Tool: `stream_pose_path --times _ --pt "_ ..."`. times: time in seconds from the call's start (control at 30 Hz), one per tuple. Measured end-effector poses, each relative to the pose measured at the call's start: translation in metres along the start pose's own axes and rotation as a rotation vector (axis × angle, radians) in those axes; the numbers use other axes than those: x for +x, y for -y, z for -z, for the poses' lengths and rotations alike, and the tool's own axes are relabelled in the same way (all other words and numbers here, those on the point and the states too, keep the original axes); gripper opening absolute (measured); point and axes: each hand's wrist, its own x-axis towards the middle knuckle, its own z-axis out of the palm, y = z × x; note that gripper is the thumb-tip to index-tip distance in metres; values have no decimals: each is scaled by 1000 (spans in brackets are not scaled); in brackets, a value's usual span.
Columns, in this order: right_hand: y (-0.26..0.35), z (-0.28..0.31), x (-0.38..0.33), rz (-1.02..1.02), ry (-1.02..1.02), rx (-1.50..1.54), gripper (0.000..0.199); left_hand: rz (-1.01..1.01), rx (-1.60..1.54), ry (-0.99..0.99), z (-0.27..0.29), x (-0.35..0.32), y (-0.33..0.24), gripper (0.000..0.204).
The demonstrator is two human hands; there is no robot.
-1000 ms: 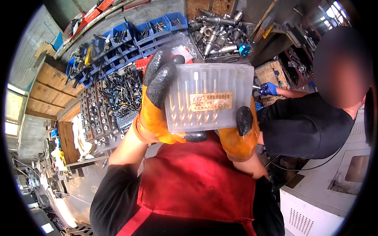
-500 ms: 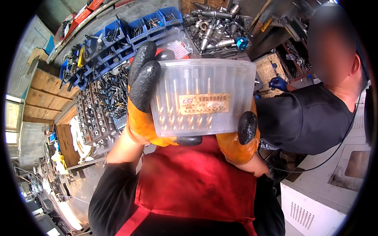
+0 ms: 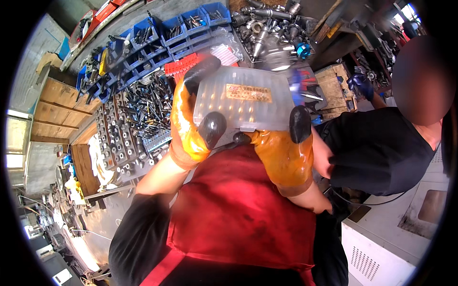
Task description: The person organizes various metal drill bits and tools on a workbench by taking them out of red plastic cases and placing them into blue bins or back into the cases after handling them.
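1. Holding clear box [image 3: 244, 99] in both hands, above red apron [image 3: 238, 209], over bench [image 3: 138, 128] edge.
2. Tilting box away since half a second ago: flat face and label no longer square to camera, now foreshortened, far edge dipping toward blue bins [image 3: 181, 28].
3. Left hand [image 3: 191, 119] in orange glove clamping left end, thumb pressing front face, fingers wrapped over far corner.
4. Right hand [image 3: 281, 152] cupping near-right corner from below, thumb pressing up on front face; moved lower than before.
5. Box shifting up and right in view, likely being turned over for inspection or opening.
6. Lid looking closed; contents showing as faint rows through plastic.
7. Co-worker's blue-gloved hand [image 3: 357, 82] working at right, apart from box.
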Motion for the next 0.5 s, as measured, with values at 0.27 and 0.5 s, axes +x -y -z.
stream_pose_path --times 0.27,0.5 --pt "4 14 9 241 73 -426 67 52 -71 57 21 -2 14 63" --pt "-2 1 -4 199 -23 -462 60 58 -218 49 -2 -6 -7 105"
